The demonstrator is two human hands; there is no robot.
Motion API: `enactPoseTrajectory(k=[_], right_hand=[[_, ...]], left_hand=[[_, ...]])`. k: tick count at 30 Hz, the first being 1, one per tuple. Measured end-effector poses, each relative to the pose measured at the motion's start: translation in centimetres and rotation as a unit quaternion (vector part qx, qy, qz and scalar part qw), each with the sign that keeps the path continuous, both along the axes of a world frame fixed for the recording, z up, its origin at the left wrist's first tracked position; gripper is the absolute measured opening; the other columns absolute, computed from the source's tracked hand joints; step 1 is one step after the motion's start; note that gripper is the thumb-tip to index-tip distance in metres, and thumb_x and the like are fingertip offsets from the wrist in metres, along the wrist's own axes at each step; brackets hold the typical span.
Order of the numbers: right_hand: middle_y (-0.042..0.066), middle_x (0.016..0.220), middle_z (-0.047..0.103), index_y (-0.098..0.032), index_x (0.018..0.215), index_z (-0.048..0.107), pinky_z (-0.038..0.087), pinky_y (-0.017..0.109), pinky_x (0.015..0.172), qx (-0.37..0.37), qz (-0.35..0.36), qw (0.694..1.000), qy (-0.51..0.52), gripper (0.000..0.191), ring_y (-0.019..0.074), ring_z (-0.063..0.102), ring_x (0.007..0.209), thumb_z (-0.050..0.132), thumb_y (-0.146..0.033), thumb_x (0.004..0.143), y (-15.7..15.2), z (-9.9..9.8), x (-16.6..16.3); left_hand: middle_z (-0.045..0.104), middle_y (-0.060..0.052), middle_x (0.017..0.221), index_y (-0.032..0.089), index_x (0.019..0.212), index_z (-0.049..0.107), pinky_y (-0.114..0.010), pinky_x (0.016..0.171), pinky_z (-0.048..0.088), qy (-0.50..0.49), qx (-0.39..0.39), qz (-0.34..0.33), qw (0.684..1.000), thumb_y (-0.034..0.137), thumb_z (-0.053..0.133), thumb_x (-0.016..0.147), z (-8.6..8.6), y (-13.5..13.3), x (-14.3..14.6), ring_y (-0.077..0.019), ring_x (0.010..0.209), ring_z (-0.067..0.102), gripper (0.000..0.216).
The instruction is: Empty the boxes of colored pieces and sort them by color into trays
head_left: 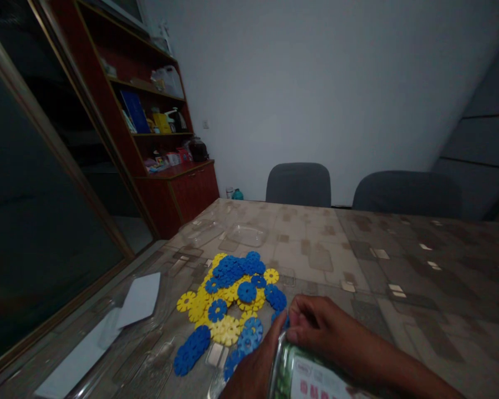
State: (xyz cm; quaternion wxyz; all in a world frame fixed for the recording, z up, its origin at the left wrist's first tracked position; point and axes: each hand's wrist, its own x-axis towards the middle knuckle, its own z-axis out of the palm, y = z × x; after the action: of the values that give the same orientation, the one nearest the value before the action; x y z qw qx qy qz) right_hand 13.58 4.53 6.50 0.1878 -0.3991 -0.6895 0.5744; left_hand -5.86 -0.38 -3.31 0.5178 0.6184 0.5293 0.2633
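Package (pixel 316 379) sits at the bottom of the head view, left hand (pixel 253 366) closed around its left side, right hand (pixel 322 318) pinching its top corner, beyond which yellow discs (pixel 228 331) and blue discs (pixel 235 270) lie heaped on the table (pixel 307 227).

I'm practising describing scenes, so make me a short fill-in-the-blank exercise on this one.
The pile of discs mixes yellow and ____ pieces.
In the picture, the discs lie to the ____ of the package.
The grey chairs visible beyond the table number ____.

Missing words: blue; left; two.
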Motion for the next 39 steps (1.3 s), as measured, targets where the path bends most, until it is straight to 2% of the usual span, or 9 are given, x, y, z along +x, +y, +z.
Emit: enactPoseTrajectory(k=[6, 10, 13, 21, 28, 31, 33, 36, 39], right_hand=[[-0.005, 0.068, 0.046, -0.02, 0.077, 0.052, 0.029, 0.022, 0.051, -0.017, -0.01, 1.0, 0.017, 0.011, 0.0103, 0.039, 0.06, 0.061, -0.026, 0.079, -0.1, -0.2, -0.5], [-0.005, 0.068, 0.047, -0.02, 0.073, 0.051, 0.03, 0.022, 0.054, 0.034, -0.015, 0.999, 0.022, 0.01, 0.011, 0.04, 0.063, 0.061, -0.019, 0.074, 0.1, -0.5, -0.9], [-0.004, 0.068, 0.051, -0.02, 0.073, 0.055, 0.03, 0.023, 0.055, 0.073, -0.013, 0.997, -0.008, 0.008, 0.0117, 0.043, 0.065, 0.062, -0.016, 0.074, 0.4, -0.5, -1.0], [-0.006, 0.064, 0.046, -0.021, 0.073, 0.051, 0.026, 0.023, 0.05, 0.033, -0.026, 0.998, -0.039, 0.023, 0.0107, 0.038, 0.058, 0.067, -0.035, 0.079, 0.0, -1.2, 1.8], [-0.006, 0.062, 0.046, -0.022, 0.067, 0.048, 0.028, 0.025, 0.053, 0.071, -0.066, 0.993, -0.07, 0.019, 0.0119, 0.039, 0.059, 0.065, -0.025, 0.076, -0.2, -1.8, 1.4], [-0.006, 0.061, 0.047, -0.021, 0.067, 0.051, 0.027, 0.025, 0.052, 0.07, -0.054, 0.993, -0.072, 0.018, 0.0118, 0.041, 0.058, 0.067, -0.026, 0.074, 0.3, -2.0, 1.1], [-0.007, 0.062, 0.047, -0.02, 0.069, 0.053, 0.027, 0.024, 0.052, 0.058, -0.048, 0.995, -0.069, 0.017, 0.0115, 0.041, 0.058, 0.069, -0.026, 0.073, 0.6, -2.2, 1.2], [-0.007, 0.062, 0.048, -0.02, 0.071, 0.054, 0.027, 0.023, 0.052, 0.045, -0.05, 0.995, -0.07, 0.016, 0.0109, 0.042, 0.059, 0.069, -0.026, 0.074, 0.6, -2.5, 1.5], [-0.007, 0.064, 0.046, -0.021, 0.071, 0.051, 0.027, 0.022, 0.052, 0.033, -0.044, 0.996, -0.065, 0.019, 0.0107, 0.041, 0.06, 0.069, -0.026, 0.075, 0.5, -2.4, 1.7]], left_hand=[[0.059, -0.011, 0.146, 0.03, 0.159, 0.023, -0.053, 0.109, 0.04, 0.008, -0.006, 0.013, 1.0, 0.059, 0.063, 0.077, -0.4, 0.0, -0.1, -0.0445, 0.134, 0.051, 0.096], [0.061, -0.01, 0.143, 0.03, 0.159, 0.023, -0.048, 0.108, 0.042, 0.001, -0.005, 0.012, 1.0, 0.058, 0.068, 0.07, -0.9, 0.0, -0.3, -0.043, 0.134, 0.051, 0.104], [0.063, -0.009, 0.141, 0.031, 0.159, 0.023, -0.047, 0.104, 0.046, 0.0, -0.007, 0.015, 1.0, 0.057, 0.064, 0.074, -1.1, 0.0, -0.3, -0.0411, 0.128, 0.057, 0.098], [0.062, -0.011, 0.142, 0.024, 0.157, 0.035, -0.047, 0.109, 0.042, 0.014, -0.006, 0.01, 1.0, 0.048, 0.066, 0.079, 0.8, -0.2, 0.1, -0.0394, 0.129, 0.058, 0.087], [0.072, -0.018, 0.125, 0.02, 0.161, 0.023, -0.052, 0.097, 0.05, 0.078, -0.061, 0.008, 0.995, 0.048, 0.069, 0.077, 0.5, 0.1, 1.5, -0.0396, 0.105, 0.071, 0.099], [0.067, -0.018, 0.134, 0.02, 0.16, 0.024, -0.055, 0.104, 0.045, 0.02, -0.054, -0.033, 0.998, 0.051, 0.078, 0.072, 1.7, 0.0, 0.4, -0.0408, 0.115, 0.066, 0.108], [0.06, -0.015, 0.144, 0.023, 0.158, 0.031, -0.055, 0.111, 0.038, -0.02, -0.049, -0.085, 0.995, 0.048, 0.082, 0.071, 3.5, -0.3, -1.0, -0.0406, 0.129, 0.057, 0.104], [0.042, -0.01, 0.16, 0.025, 0.156, 0.037, -0.051, 0.121, 0.023, -0.05, -0.047, -0.117, 0.991, 0.044, 0.08, 0.078, 6.0, -0.8, -2.9, -0.0343, 0.147, 0.035, 0.091], [0.036, -0.014, 0.162, 0.02, 0.159, 0.03, -0.05, 0.121, 0.023, -0.1, -0.065, -0.138, 0.983, 0.049, 0.081, 0.077, 6.2, -1.0, -3.1, -0.0329, 0.15, 0.03, 0.1]])
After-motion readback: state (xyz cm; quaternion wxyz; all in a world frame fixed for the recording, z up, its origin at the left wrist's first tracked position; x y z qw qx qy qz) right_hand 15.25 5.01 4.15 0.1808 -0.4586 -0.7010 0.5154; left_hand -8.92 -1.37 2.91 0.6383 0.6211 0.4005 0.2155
